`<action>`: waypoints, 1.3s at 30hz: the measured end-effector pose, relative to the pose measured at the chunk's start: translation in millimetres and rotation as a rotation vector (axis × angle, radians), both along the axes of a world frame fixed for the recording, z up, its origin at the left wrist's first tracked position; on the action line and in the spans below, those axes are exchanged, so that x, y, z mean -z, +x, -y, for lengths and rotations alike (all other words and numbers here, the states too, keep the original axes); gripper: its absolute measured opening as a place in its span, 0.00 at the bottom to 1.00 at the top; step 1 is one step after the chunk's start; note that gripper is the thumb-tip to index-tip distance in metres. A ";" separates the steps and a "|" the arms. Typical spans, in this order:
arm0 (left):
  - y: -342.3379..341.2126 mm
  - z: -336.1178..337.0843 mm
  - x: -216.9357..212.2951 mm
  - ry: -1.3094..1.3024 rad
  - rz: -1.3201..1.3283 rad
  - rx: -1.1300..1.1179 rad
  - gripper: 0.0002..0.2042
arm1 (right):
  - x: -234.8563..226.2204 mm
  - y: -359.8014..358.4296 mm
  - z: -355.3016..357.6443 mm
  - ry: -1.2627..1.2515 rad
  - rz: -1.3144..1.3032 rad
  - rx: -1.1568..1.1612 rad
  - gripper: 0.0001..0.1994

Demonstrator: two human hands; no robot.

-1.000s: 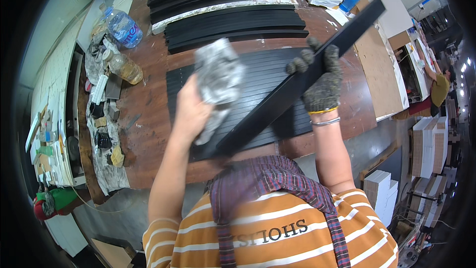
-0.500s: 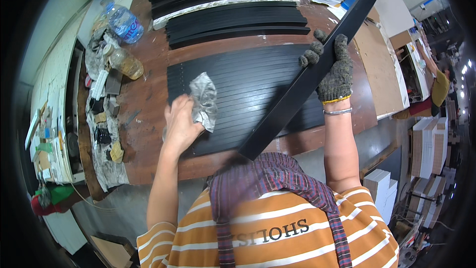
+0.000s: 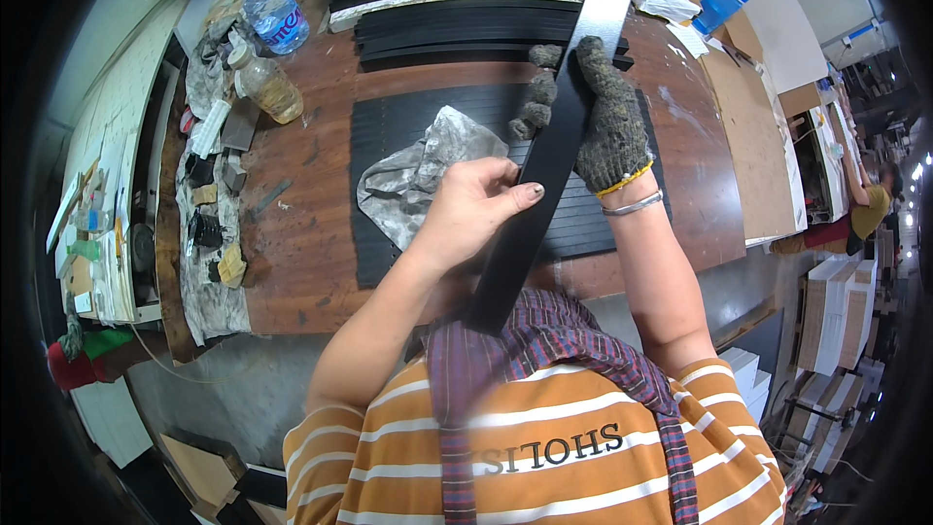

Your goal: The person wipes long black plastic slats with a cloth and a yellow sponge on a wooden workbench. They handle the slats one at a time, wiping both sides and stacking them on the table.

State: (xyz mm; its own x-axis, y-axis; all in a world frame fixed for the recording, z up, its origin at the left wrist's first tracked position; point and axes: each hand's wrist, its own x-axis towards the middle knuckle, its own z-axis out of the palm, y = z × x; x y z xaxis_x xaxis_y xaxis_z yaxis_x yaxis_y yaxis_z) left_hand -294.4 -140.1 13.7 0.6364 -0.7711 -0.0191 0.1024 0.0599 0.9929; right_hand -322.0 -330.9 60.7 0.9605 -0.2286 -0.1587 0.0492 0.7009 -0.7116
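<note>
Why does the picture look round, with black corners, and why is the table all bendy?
In the head view a fisheye lens squeezes everything into a circle, so the corners go black and the wooden table edges curve. The middle stays sharp: the gloved right hand, the long black strip and the left hand holding a grey rag. Light is even, with a soft sheen on the strip.

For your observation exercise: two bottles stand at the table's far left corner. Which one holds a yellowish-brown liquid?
The smaller clear bottle, nearer the person. The bigger bottle behind it has a blue label and looks clear inside.
</note>
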 end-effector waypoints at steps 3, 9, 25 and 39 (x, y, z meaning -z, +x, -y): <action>2.4 -5.5 6.8 -0.019 -0.023 0.018 0.11 | 6.0 1.5 -0.4 -0.005 0.019 -0.038 0.24; 11.0 -14.7 16.8 0.001 -0.025 0.085 0.11 | 10.4 4.6 -7.8 0.048 -0.034 -0.011 0.22; 67.4 -137.2 57.7 0.281 0.132 -0.042 0.10 | -14.4 -30.0 39.1 0.093 0.135 0.221 0.23; 161.5 -293.6 177.7 1.315 1.045 -0.695 0.10 | 4.3 -67.9 -25.7 -0.171 0.119 0.242 0.18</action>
